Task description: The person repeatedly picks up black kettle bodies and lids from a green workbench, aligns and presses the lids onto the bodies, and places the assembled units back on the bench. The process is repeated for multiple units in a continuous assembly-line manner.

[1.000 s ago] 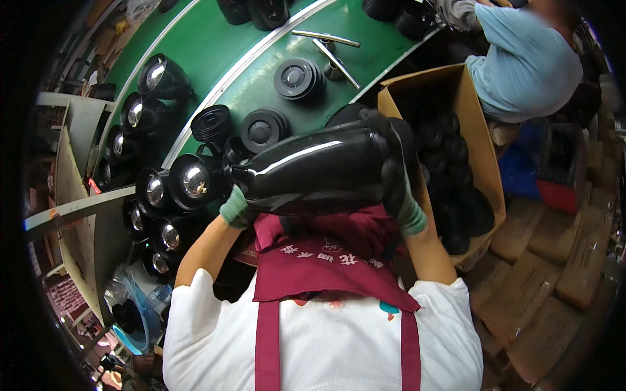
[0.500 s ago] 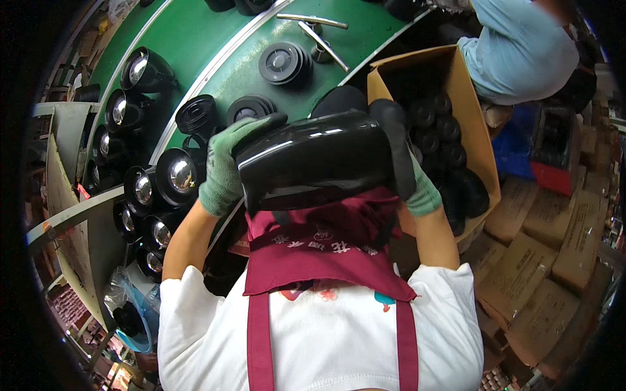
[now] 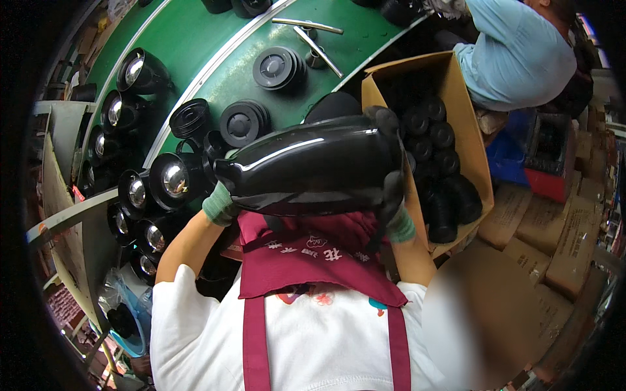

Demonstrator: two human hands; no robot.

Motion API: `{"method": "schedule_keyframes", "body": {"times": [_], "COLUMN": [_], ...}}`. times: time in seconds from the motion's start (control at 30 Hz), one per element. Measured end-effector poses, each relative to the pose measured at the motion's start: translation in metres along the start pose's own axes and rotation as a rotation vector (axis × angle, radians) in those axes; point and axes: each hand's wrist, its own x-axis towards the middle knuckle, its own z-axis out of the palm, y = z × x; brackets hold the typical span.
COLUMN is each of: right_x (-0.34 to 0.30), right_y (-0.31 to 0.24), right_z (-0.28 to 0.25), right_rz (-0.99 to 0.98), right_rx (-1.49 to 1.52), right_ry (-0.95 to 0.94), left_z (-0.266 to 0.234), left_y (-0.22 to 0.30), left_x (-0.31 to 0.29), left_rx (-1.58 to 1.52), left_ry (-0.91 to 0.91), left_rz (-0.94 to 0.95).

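A glossy black thermos jug [image 3: 306, 166] lies sideways between my two gloved hands, in front of my maroon apron. Its narrower, lipped end points left, and its broad end is to the right. My left hand [image 3: 220, 203] closes on the narrow end from below; most of its fingers are hidden behind the jug. At the broad end, my right hand [image 3: 393, 179] grips with its dark-coated glove fingers wrapped over the edge. Just beyond the jug, a stack of black round lids [image 3: 242, 125] stands on the green work table [image 3: 215, 29].
Several black jugs with mirror-like openings [image 3: 175, 179] crowd the left side. Another stack of round lids [image 3: 277, 68] sits near a crossed-bar metal fixture [image 3: 314, 49]. A cardboard box [image 3: 479, 156] of black parts stands right, near a person in light blue [image 3: 521, 55] and stacked cartons [image 3: 561, 247].
The jug has turned in my hands, so its lipped end now shows at the left. My left hand has slipped lower behind it; my right hand has moved around the broad end.
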Motion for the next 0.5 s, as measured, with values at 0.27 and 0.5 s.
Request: {"method": "schedule_keyframes", "body": {"times": [0.27, 0.5], "right_x": [-0.020, -0.019], "right_y": [-0.028, 0.012], "right_z": [-0.007, 0.007], "right_rz": [-0.131, -0.217], "right_rx": [0.283, 0.004], "right_ry": [0.024, 0.147], "left_z": [0.012, 0.007], "left_y": [0.045, 0.054], "left_x": [0.013, 0.007], "left_rx": [0.264, 0.195], "left_ry": [0.013, -0.029], "left_rz": [0.175, 0.142]}}
